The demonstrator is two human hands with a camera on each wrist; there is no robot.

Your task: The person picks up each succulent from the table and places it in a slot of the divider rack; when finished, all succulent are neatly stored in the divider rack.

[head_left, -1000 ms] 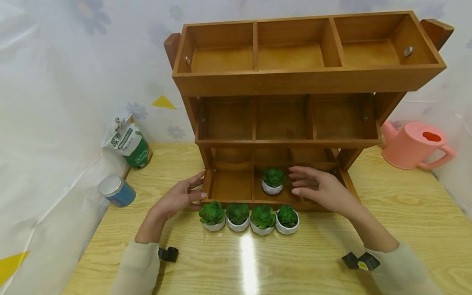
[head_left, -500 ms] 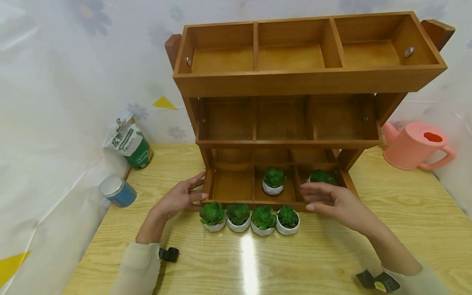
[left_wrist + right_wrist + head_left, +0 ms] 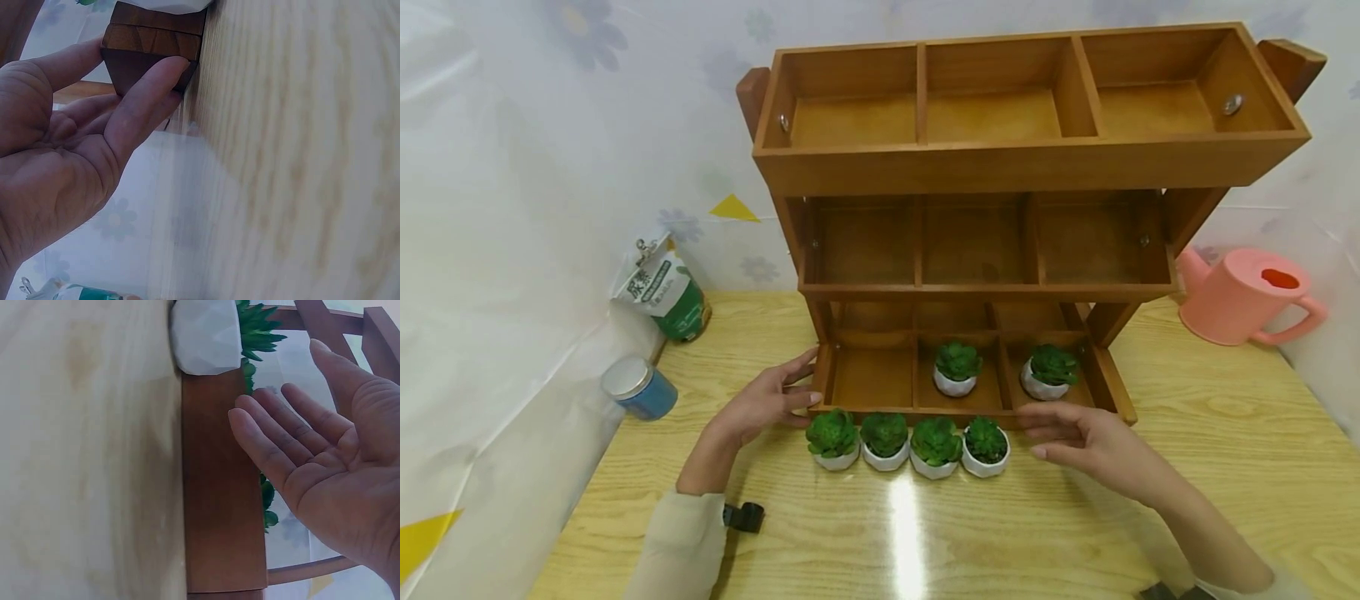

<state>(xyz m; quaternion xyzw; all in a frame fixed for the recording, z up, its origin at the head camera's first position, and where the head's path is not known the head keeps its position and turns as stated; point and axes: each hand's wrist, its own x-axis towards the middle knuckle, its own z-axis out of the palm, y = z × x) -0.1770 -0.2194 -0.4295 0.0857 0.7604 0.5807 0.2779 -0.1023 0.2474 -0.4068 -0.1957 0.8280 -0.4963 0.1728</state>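
My left hand (image 3: 767,400) holds the left end of a wooden shelf's (image 3: 880,417) bottom tier, thumb and fingers against its corner (image 3: 150,47). At the front right of that tier hovers my right hand (image 3: 1086,437), with extended, slightly spread fingers and an empty palm (image 3: 331,469). Inside the bottom tier, one potted succulent (image 3: 956,368) sits in the middle compartment. Another potted succulent (image 3: 1049,372) stands in the right one. Along the shelf's front, in a row on the table, are several more green succulents (image 3: 935,447) in white faceted pots.
Two upper tiers (image 3: 1022,167) with three compartments each rise above the bottom one. A pink watering can (image 3: 1232,300) stands at right on the wood-grain table (image 3: 1000,542). To the left are a blue jar (image 3: 651,398) and a clipped green-and-white bag (image 3: 673,300).
My right hand has moved out of the bottom tier, toward me and to the right, uncovering the succulent in the right compartment. My left hand stays at the shelf's left end.
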